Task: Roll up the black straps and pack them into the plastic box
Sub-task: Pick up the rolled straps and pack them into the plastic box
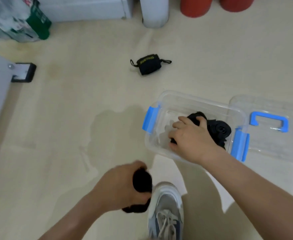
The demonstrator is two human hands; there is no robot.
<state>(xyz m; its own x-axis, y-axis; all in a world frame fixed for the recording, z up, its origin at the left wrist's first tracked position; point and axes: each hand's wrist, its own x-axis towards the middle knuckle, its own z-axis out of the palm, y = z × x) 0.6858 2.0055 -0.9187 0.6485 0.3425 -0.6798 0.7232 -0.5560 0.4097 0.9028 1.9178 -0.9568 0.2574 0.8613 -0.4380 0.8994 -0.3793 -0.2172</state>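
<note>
The floor (73,118) lies under both hands. I have the right hand (192,137) down inside the open plastic box (190,101), its fingers curled round a black strap (196,116). The lid (270,135) lies on the floor to the right of that hand. A coiled strap (220,129) sits in the box just right of the hand. Nearer me, the left hand (121,187) grips a rolled strap (142,183). A labelled roll (149,64) lies well ahead of both hands.
</note>
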